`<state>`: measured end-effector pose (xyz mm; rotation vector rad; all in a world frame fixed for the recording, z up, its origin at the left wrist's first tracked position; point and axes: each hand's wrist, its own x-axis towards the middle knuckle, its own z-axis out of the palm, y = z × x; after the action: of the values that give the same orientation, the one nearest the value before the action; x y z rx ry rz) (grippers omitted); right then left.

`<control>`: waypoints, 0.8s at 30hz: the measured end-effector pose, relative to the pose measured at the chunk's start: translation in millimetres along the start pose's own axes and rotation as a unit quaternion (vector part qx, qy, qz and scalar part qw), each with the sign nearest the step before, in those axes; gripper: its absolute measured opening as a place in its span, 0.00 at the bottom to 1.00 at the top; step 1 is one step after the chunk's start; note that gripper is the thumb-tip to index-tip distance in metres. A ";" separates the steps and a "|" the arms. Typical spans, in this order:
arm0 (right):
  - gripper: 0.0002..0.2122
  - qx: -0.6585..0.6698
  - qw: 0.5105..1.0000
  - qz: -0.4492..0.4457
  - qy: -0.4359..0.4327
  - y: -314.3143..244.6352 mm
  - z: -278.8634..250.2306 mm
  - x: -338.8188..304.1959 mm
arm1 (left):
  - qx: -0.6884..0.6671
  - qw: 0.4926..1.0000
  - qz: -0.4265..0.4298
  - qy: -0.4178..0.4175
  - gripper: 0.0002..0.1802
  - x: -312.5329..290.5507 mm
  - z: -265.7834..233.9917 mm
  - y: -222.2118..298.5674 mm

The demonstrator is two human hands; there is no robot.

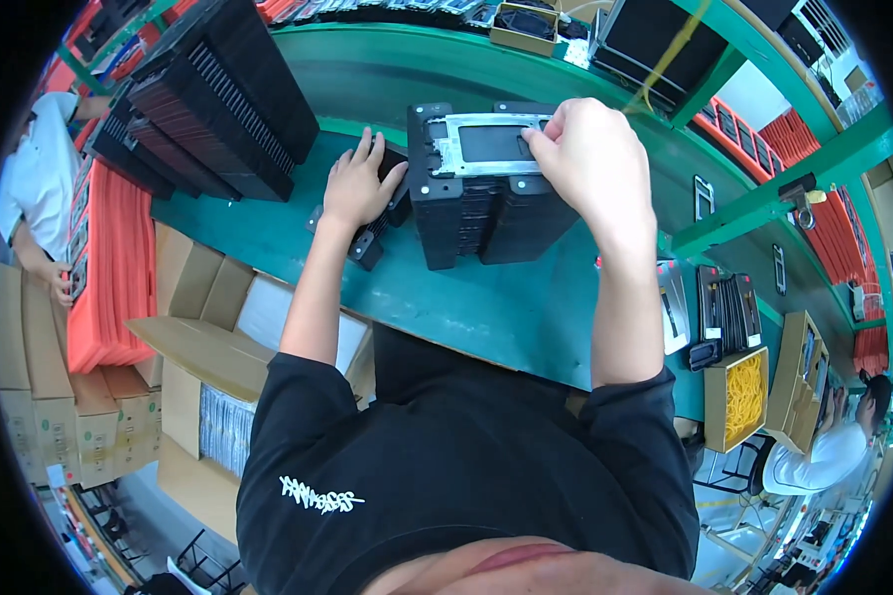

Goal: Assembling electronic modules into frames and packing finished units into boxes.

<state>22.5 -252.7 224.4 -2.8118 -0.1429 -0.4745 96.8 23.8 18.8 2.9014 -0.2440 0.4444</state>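
A tall stack of black plastic trays [446, 223] stands on the green table in front of me. In its top tray lies a silver metal frame [450, 149] with a dark rectangular middle. My right hand [597, 164] is closed, thumb and fingers pinched at the frame's right end; what is between the fingertips is hidden. My left hand [357, 186] lies with fingers spread over a lower group of black trays [367, 250] left of the stack, with nothing visible in its grip. The hand covers part of that group.
Taller black tray stacks [218, 99] stand at left, beside red trays [109, 268] near another person's hand [60, 285]. An open carton [198, 347] sits below the table [446, 307]. At right are a box of yellow bands [746, 397] and a green post [764, 198].
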 end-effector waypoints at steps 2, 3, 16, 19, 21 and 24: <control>0.12 -0.046 0.998 0.019 0.042 -5.6 6.6 -0.5 | -0.023 0.999 0.014 0.040 0.38 0.6 -1.4 1.1; 0.12 -0.045 0.998 0.020 0.042 -6.5 7.6 0.4 | -0.034 0.997 0.022 0.059 0.38 1.1 -3.8 2.2; 0.16 0.013 1.000 -0.005 0.000 6.7 5.2 -7.0 | -0.010 0.999 0.030 0.028 0.29 10.8 -38.5 -8.8; 0.20 0.008 0.999 0.010 -0.042 18.4 4.0 5.7 | -0.364 0.904 0.050 0.220 0.25 9.8 -128.5 50.9; 0.23 -0.030 0.999 -0.027 -0.004 32.2 5.0 16.4 | -0.266 0.899 0.288 0.197 0.24 -3.8 -162.4 78.1; 0.27 -0.067 0.993 -0.072 0.059 43.1 15.9 27.3 | -0.154 0.929 0.282 0.183 0.25 -18.5 -167.6 102.3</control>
<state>59.3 -287.8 207.8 -2.9067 -0.3016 -0.7062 13.2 -36.3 187.0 2.3439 -0.9936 0.9262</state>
